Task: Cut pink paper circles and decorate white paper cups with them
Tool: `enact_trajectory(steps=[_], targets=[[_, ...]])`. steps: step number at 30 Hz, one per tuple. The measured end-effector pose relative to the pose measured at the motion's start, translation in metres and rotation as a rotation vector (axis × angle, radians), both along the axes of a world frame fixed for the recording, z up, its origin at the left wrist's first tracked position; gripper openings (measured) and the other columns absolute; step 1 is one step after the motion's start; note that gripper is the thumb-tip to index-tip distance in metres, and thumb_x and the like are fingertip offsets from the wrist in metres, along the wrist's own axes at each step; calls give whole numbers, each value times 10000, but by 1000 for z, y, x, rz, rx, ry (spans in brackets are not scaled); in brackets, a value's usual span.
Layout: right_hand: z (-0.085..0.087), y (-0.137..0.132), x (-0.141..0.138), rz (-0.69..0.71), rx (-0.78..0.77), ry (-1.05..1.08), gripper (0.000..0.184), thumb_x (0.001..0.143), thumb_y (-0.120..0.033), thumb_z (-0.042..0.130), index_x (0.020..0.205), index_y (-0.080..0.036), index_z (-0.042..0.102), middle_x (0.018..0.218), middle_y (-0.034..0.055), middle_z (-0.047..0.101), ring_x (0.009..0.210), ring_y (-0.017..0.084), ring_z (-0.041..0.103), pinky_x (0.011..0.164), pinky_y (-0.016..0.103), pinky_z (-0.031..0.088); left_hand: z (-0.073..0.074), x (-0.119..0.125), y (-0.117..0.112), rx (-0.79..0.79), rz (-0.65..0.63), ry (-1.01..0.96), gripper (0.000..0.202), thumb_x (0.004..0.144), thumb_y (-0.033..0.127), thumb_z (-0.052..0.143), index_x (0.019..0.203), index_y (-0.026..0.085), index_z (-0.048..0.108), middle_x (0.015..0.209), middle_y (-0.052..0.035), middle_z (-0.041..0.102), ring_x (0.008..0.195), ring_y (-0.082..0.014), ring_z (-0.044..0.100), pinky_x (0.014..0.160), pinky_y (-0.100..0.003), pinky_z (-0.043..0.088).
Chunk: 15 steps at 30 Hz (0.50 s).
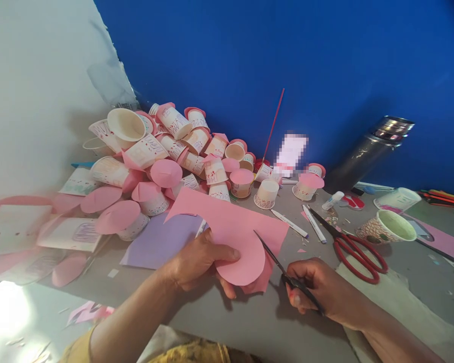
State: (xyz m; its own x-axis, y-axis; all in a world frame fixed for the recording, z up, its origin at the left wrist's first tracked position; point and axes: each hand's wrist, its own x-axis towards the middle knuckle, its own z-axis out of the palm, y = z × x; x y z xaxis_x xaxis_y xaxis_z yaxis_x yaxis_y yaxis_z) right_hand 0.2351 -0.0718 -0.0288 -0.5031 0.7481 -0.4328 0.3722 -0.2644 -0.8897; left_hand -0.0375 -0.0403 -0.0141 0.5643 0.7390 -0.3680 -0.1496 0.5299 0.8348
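Pink paper is pinched between the thumb and fingers of my left hand. A rounded edge is cut into its lower part, and a strip of the sheet hangs behind that curve. My right hand is closed around the handles of black scissors. Their blades lie at the paper, right beside the curved edge. Below and left of the paper, a purple sheet lies on the table, partly covered by it.
Many decorated paper cups with pink paper tops are heaped at the left and back. Red-handled scissors, white markers, a glue stick, a patterned cup and a dark flask stand or lie at the right. A blue wall rises behind.
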Motion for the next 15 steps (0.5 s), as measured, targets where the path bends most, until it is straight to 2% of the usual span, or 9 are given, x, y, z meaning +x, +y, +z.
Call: enact_trajectory(steps=[6,10,15], targets=[[-1,-1,2,7,6,3,548,739,-657,787,643,-184,528,585,-26,535,578,103,413,554,245,288,-1,-3,4,-26,-6,27,302,697,302,770,898,77,750,762,-160,764,616,-292,752,422,-274,558],[-1,-1,1,-11,-14,-18,521,741,-617,794,638,-186,522,585,-28,537,585,107,428,562,241,307,0,-6,6,-18,-41,67,318,693,309,761,900,74,712,756,-188,758,652,-322,759,421,-274,534],[0,-1,0,-10,-41,2,506,719,-584,823,642,-186,521,588,-31,538,588,107,427,568,240,305,2,-6,9,-19,-66,60,314,680,295,753,893,66,724,739,-173,760,562,-281,724,418,-305,556]])
